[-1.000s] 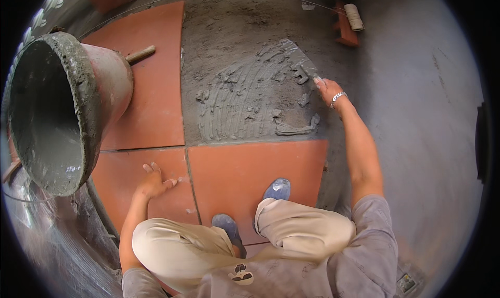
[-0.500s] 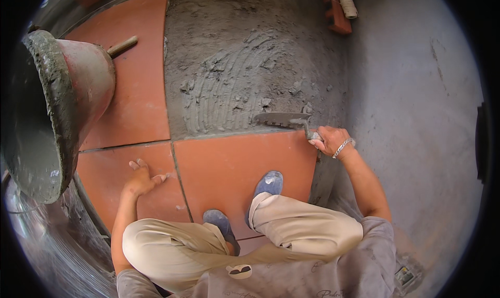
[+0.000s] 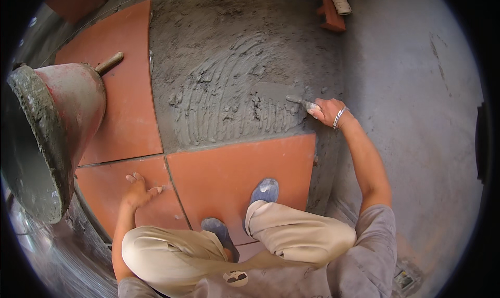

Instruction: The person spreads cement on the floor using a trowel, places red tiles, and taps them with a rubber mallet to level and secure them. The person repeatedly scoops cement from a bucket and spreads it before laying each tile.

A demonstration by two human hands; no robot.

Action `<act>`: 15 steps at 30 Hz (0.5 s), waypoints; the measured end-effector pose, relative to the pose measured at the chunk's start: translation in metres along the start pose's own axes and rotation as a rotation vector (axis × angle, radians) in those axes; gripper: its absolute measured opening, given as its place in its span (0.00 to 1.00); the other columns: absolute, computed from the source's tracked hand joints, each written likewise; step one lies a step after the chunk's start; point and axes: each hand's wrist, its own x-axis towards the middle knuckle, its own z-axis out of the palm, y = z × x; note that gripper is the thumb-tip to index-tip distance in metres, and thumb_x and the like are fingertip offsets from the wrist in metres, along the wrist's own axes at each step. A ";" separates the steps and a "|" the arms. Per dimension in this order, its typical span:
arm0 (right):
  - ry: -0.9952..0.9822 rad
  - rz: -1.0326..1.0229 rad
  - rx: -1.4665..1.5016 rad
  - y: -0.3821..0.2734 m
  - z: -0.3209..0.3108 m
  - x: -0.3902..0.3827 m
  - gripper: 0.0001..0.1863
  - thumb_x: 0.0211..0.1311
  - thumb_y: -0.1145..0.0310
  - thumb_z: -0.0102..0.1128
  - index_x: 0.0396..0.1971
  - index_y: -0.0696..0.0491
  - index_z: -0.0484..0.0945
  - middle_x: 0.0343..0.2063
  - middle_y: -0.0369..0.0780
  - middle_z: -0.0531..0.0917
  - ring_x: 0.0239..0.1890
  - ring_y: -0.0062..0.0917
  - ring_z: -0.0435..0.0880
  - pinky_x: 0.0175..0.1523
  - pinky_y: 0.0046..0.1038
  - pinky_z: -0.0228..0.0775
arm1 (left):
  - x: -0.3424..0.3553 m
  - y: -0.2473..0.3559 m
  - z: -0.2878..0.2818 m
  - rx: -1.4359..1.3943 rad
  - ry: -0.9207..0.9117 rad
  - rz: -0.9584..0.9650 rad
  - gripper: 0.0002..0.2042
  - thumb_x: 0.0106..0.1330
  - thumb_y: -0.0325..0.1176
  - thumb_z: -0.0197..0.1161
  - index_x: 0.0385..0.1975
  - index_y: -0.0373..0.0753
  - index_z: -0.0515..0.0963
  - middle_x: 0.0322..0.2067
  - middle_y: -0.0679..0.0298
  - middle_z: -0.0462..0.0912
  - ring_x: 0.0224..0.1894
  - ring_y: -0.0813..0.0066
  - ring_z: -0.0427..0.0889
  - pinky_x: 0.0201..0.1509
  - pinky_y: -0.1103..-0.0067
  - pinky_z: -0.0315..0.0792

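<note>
My right hand is closed round the handle of a notched trowel, whose grey blade lies on the wet mortar and is hard to tell from it. Curved ridges run through the mortar to the left of the blade and below it. A silver bracelet circles my right wrist. My left hand rests on an orange floor tile at the left, fingers spread, holding nothing. Another orange tile lies beneath my feet, its far edge against the mortar.
A mortar-crusted bucket is tipped on its side at the left, beside a wooden handle over a far tile. A brick and a string spool sit at the far right. A grey wall rises on the right.
My right hand has moved the notched trowel away from the tile edge, farther into the mortar, and fresh ridges show near the tile. My left hand stays on its tile. The view has shifted slightly.
</note>
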 end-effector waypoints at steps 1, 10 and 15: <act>-0.001 0.010 0.010 0.001 -0.001 0.002 0.28 0.67 0.39 0.49 0.36 0.52 0.79 0.32 0.50 0.86 0.39 0.49 0.84 0.45 0.46 0.75 | 0.000 0.000 0.001 -0.004 0.008 0.012 0.61 0.56 0.58 0.70 0.65 0.09 0.39 0.64 0.14 0.37 0.72 0.31 0.46 0.73 0.67 0.56; 0.073 0.074 0.140 0.021 -0.003 0.024 0.30 0.69 0.40 0.45 0.40 0.54 0.81 0.37 0.51 0.86 0.43 0.49 0.83 0.49 0.45 0.74 | 0.005 -0.005 0.006 0.024 0.010 0.018 0.62 0.55 0.58 0.71 0.65 0.09 0.39 0.64 0.14 0.39 0.73 0.31 0.43 0.74 0.67 0.55; 0.174 0.227 0.251 0.040 -0.001 0.048 0.32 0.70 0.40 0.43 0.42 0.55 0.81 0.44 0.54 0.84 0.50 0.50 0.81 0.55 0.45 0.72 | 0.006 -0.009 0.005 0.021 0.020 0.019 0.61 0.56 0.57 0.71 0.65 0.09 0.39 0.64 0.14 0.39 0.73 0.31 0.42 0.74 0.67 0.53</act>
